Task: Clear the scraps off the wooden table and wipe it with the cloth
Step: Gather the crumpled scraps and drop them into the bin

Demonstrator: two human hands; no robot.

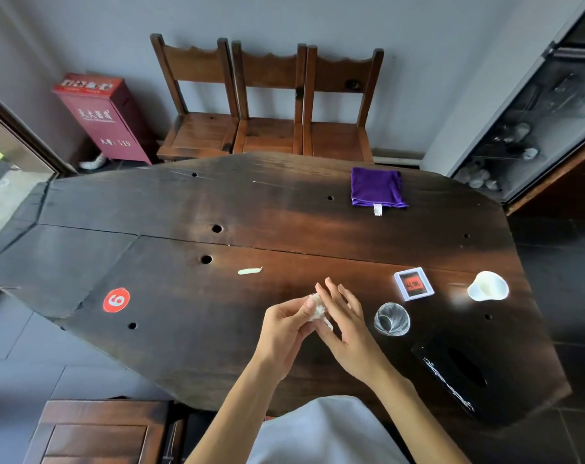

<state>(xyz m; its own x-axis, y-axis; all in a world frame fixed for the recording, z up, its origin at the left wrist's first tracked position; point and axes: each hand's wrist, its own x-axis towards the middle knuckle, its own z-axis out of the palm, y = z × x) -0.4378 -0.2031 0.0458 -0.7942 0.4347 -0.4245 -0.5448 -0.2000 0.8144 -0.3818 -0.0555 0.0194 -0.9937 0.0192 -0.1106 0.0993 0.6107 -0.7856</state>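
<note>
Early going, I judge: the left hand [284, 324] pinches a white wad [318, 308] against the flat-fingered right hand [344, 324] above the table [184, 296], one pale scrap [250, 271] remains mid-table, and the folded cloth [376, 187] lies unused at the far edge.

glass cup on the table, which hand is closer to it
Right. The right hand sits just left of the glass cup, fingers straight; the left hand is beyond it, farther left, pinching a crumpled scrap.
</note>
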